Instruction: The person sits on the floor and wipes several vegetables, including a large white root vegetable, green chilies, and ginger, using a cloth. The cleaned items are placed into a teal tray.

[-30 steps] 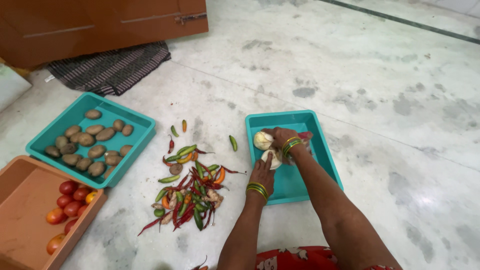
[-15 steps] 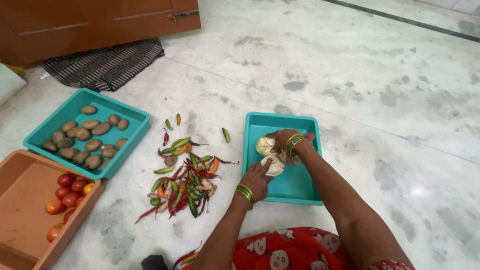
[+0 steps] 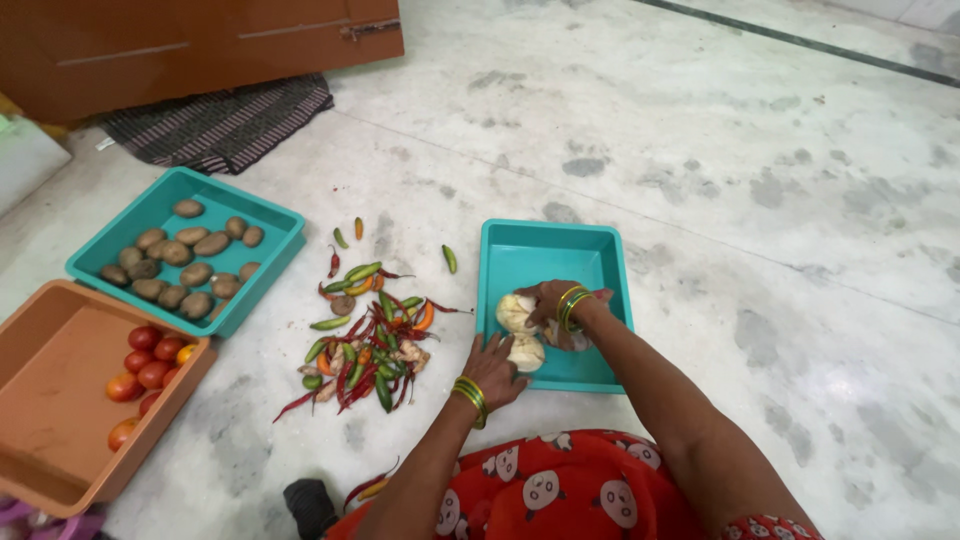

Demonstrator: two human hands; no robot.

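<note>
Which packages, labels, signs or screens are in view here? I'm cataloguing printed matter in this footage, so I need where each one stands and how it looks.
None in view: no package, label, sign or screen.
The only containers are plain open trays with no markings visible.

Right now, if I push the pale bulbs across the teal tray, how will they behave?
The pale bulbs look rounded and lumpy, so they would probably roll unevenly, not slide. The teal tray has raised walls that should stop them. Their skins look papery, so bits may flake under the right hand and left hand.
</note>
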